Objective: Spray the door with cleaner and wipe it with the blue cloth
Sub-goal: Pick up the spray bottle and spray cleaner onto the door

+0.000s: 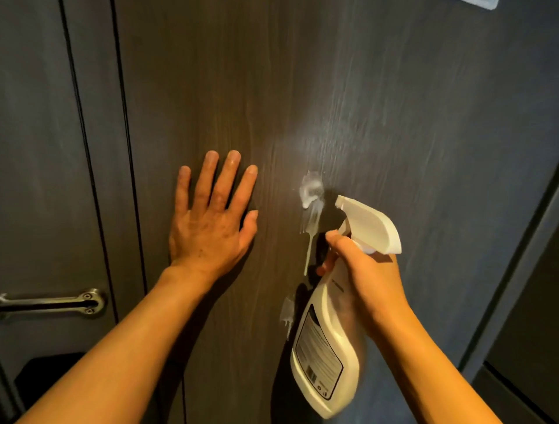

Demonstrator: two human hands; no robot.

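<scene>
A dark wood-grain door (302,90) fills the view. My left hand (208,218) lies flat against it, fingers spread, holding nothing. My right hand (366,272) grips the neck of a white spray bottle (329,342), finger on the trigger, its nozzle close to the door and aimed up and left. A blob of white foam (311,193) sits on the door just ahead of the nozzle, dripping downward. A smaller foam patch (287,311) lies lower, beside the bottle. A pale blue cloth (481,3) shows only as a corner at the top edge.
A metal handle (60,302) is fixed to the left panel, beyond the frame (99,151). The door's right edge (520,242) runs diagonally, with a dark gap past it. A dark object (45,381) stands low at the left.
</scene>
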